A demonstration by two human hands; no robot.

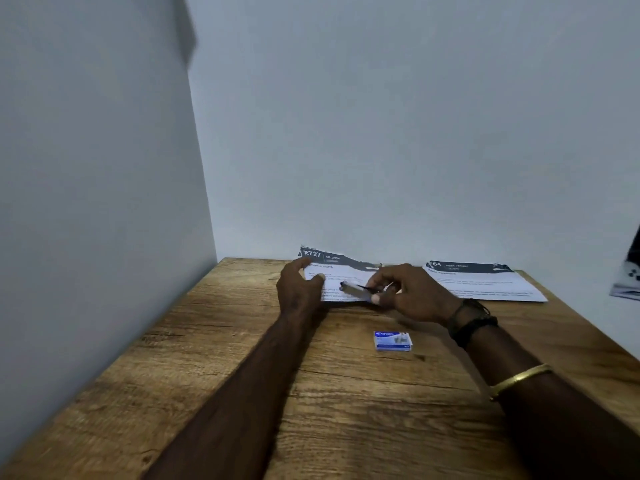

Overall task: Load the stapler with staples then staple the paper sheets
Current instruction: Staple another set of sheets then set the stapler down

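On the table (242,393) we've got two lots of sheets against the back wall: the left sheets (341,271) under our hands, and a 2nd lot (485,284) off to the right, well apart from us. Biggest risk, as we judge it: the left sheets sit right at the wall w/ the far edge curling up, so if our left hand (299,289) eases off while we work, the stack could slide or fan out and the staple would catch only some pages, or land crooked. Next risk: the stapler (356,288) is small and we hold it only by the fingertips, so it could twist or slip when we press or pull it open; whether it's loaded yet we can't tell, as it's blurred and partly hidden. The staple box (393,341) lies near the right wrist, apart from both hands and looks closed, so a careless sweep of the forearm could knock it. Left hand: loosely curled, half open, fingers resting on the left sheets' near corner, thumb toward the stapler, gripping nothing we can see. Right hand (407,294): fingers pinched closed round the stapler's right end, holding it just over the sheets.
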